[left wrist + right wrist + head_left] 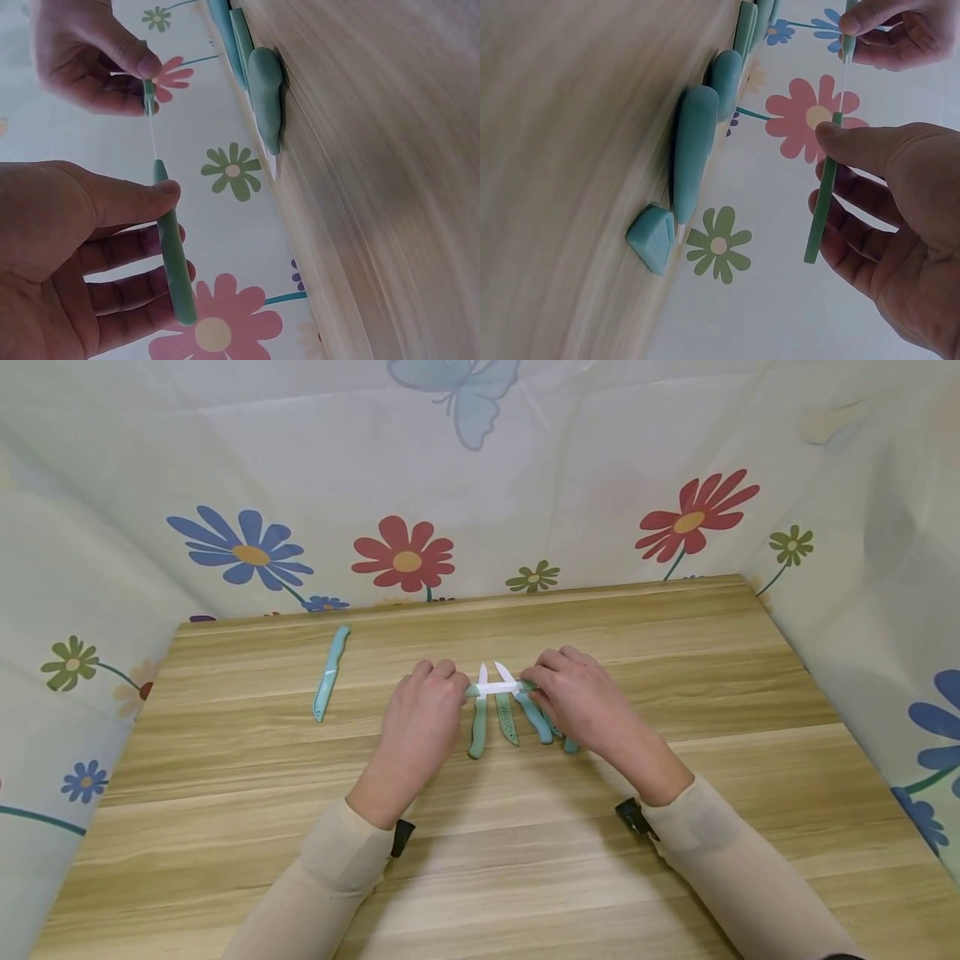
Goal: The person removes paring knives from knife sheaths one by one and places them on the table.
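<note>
Above the middle of the wooden table (225, 827), my two hands hold one small knife level between them. My left hand (448, 683) (154, 214) grips its teal handle (172, 262) between thumb and fingers. My right hand (537, 682) (840, 169) pinches a flat green sheath (821, 202). The thin white blade (498, 687) (845, 82) shows bare between handle and sheath. Under the hands lie several more teal-handled knives (477, 731) (694, 150) and a loose green sheath (507, 720).
A sheathed teal knife (330, 672) lies alone at the table's back left. A small teal piece (652, 238) sits by the knives near my right hand. Flowered cloth walls (675, 485) close in the table at the back and both sides.
</note>
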Motion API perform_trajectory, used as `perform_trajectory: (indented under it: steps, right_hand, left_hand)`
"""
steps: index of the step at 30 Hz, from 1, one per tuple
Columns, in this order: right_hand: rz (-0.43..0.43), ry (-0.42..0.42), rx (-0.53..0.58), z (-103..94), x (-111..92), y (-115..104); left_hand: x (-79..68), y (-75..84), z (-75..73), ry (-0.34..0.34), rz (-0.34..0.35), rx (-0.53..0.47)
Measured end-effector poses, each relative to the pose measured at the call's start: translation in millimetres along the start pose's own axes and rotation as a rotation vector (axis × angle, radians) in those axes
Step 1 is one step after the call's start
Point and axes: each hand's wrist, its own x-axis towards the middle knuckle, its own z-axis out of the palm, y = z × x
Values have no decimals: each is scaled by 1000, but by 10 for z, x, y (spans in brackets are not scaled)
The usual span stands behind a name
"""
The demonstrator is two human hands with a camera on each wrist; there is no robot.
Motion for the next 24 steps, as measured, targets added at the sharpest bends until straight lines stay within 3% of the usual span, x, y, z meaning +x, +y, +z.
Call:
perform_trajectory:
  steps: [24]
  right_hand:
    - [11, 1, -14, -10, -12, 37]
  left_hand:
    - [4, -50, 6, 4, -17, 12]
